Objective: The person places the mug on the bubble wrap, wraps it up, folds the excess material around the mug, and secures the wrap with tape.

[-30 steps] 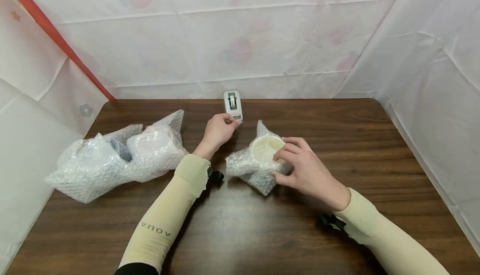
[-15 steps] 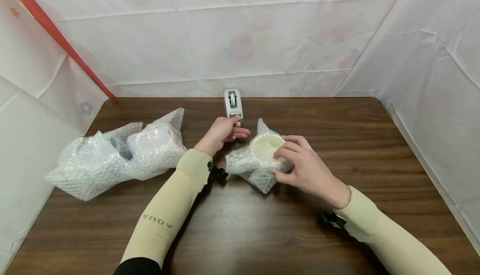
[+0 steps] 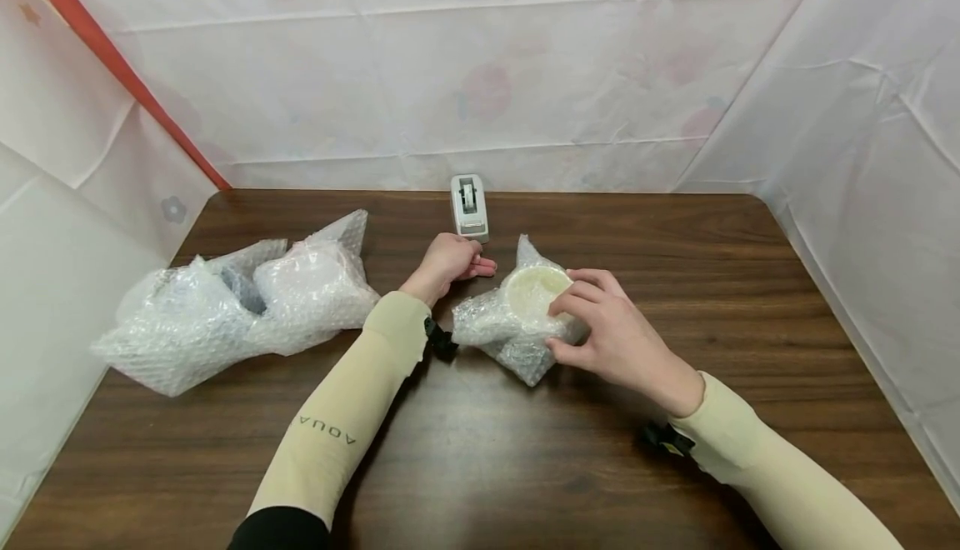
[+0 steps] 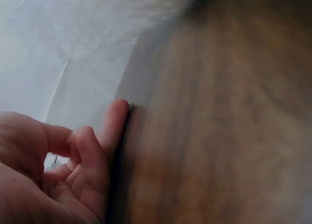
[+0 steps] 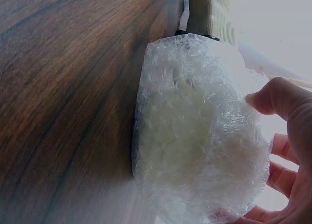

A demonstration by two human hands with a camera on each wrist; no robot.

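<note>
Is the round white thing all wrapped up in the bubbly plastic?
Not fully. The bubble wrap bunches round the sides of the round white thing, but its pale top shows bare beside the right hand holding it.

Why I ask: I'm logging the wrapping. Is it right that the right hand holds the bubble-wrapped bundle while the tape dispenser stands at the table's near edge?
Not quite. The right hand does hold the bubble-wrapped bundle, but the tape dispenser stands at the table's far edge, as the head view shows.

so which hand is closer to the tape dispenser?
Left. The left hand sits just in front of the tape dispenser, fingers curled. The right hand is further off, holding the bubble-wrapped bundle.
</note>
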